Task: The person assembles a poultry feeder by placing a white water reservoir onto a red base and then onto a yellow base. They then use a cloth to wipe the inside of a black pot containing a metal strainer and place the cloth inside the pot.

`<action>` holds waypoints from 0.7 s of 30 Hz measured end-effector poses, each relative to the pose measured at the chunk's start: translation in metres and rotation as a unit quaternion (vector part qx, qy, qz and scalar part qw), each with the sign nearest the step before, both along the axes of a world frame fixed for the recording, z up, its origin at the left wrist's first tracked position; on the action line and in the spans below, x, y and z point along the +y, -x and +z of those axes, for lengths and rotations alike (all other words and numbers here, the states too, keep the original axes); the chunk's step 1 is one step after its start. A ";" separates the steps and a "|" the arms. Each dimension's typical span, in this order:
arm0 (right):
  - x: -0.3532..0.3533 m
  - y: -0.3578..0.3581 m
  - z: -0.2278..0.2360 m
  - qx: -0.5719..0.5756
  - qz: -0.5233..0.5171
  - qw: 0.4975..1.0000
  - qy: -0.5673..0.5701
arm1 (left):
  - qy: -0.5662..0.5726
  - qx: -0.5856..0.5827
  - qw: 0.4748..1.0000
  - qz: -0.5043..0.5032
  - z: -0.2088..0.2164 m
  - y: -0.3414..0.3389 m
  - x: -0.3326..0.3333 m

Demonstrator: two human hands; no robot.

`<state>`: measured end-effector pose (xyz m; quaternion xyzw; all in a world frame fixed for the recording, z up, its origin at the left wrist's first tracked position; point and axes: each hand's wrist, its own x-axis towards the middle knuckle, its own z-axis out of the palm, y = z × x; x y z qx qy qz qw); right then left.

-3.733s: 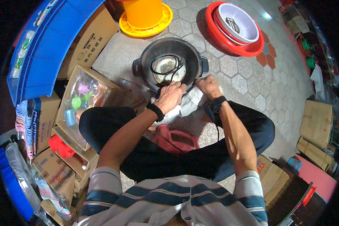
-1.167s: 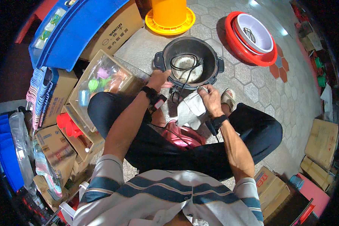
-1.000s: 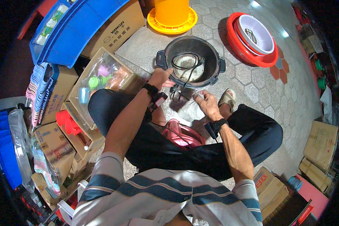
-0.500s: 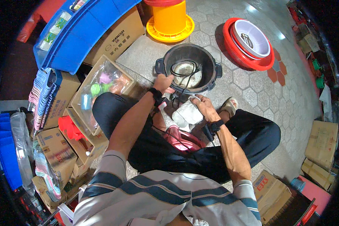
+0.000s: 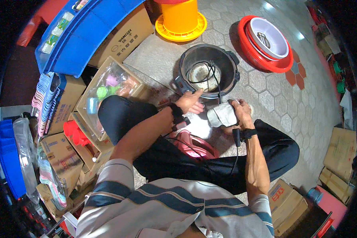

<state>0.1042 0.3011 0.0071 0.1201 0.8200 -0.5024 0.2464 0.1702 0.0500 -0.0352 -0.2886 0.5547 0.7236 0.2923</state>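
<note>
In front of me on the floor stands a dark, round cooker pot point(image 5: 231, 75) with side handles. A black power cord point(image 5: 215, 77) lies looped inside, over a stained, pale bottom, and hangs over the near rim. My left hand point(image 5: 189, 103) is at the pot's near-left rim, fingers stretched out and holding nothing; its thumb seems to touch the rim. My right hand point(image 5: 242, 112) is closed round a folded white cloth point(image 5: 220, 115), just below the pot's near side. Between my legs lies a shiny pink object point(image 5: 196, 146), its kind unclear.
A yellow feeder-like container point(image 5: 181, 20) with a red top stands beyond the pot. Stacked red and white basins point(image 5: 269, 37) are at the far right. On the left are a box of colourful items point(image 5: 107, 89), a blue bin point(image 5: 91, 35) and cartons point(image 5: 61, 156).
The pot has shifted right and turned a little. My left hand has come off the handle side to the near rim, its fingers now extended. My right hand moved right with the cloth.
</note>
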 end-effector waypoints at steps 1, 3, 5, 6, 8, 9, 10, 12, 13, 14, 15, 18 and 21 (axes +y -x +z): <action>0.004 -0.001 0.005 -0.030 0.036 0.999 -0.003 | 0.023 0.003 0.999 -0.036 0.000 -0.003 -0.006; 0.014 -0.002 0.013 -0.087 0.110 0.990 -0.023 | 0.059 0.025 0.989 -0.131 0.002 -0.007 -0.019; 0.010 -0.009 0.011 -0.101 0.147 0.983 0.054 | 0.063 0.042 0.976 -0.205 0.008 -0.012 -0.022; 0.007 -0.012 0.009 -0.115 0.160 0.978 0.071 | 0.055 0.058 0.971 -0.224 0.013 -0.017 -0.020; -0.005 -0.019 0.003 -0.154 0.158 0.965 0.139 | 0.026 0.056 0.967 -0.247 0.025 -0.025 -0.009; -0.008 -0.023 0.001 -0.169 0.161 0.955 0.183 | 0.016 0.098 0.961 -0.260 0.031 -0.029 -0.003; -0.008 -0.025 0.001 -0.192 0.161 0.940 0.231 | 0.002 0.148 0.951 -0.273 0.036 -0.032 0.003; -0.026 -0.034 -0.006 -0.196 0.108 0.930 0.293 | -0.070 0.186 0.958 -0.209 0.044 -0.042 0.014; -0.031 -0.038 -0.007 -0.197 0.075 0.930 0.301 | -0.079 0.189 0.962 -0.179 0.047 -0.047 0.017; -0.035 -0.041 -0.007 -0.200 0.046 0.927 0.314 | -0.090 0.188 0.967 -0.147 0.048 -0.050 0.018; -0.039 -0.043 -0.007 -0.202 0.024 0.930 0.307 | -0.072 0.185 0.970 -0.141 0.048 -0.051 0.018; -0.049 -0.055 -0.006 -0.212 -0.017 0.910 0.357 | -0.024 0.202 0.969 -0.138 0.043 -0.052 0.013; -0.053 -0.061 -0.007 -0.212 0.003 0.918 0.335 | -0.048 0.205 0.969 -0.128 0.035 -0.049 0.003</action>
